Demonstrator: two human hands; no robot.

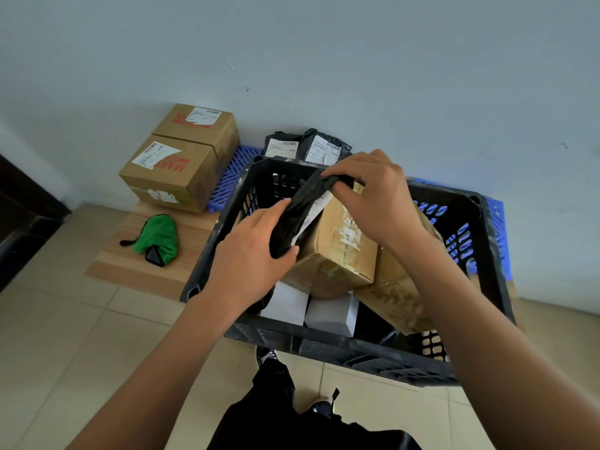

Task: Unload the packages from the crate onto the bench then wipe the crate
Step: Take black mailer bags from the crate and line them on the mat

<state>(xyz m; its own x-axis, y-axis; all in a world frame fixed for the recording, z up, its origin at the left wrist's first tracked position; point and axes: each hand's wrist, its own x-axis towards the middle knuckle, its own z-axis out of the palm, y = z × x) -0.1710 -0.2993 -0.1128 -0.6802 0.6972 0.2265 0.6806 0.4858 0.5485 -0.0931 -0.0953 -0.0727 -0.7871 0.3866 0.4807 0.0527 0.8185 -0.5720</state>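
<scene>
While the black mailer (300, 216) is pinched at both ends by the left hand (250, 264) and right hand (373, 203), fingers curled round it, it is best lifted level. The cardboard box (334, 254) just beneath the fingers is best left undisturbed.

crate (328, 347) top open | cardboard boxes (337, 254) crowd interior

You have one view only, a wide-angle camera on your head, looking forward and steeply down, so nothing is shared with a second view. It sits close above the black crate (328, 349), which fills the middle and right of the frame, with its near rim just beyond your knees at the bottom edge. Your forearms enter from the bottom and reach over that rim. Beyond the crate's far rim the view climbs a pale wall (357, 60), which takes the whole upper half. Left of the crate you see tiled floor (65, 336); straight edges bow toward the frame's sides.
</scene>
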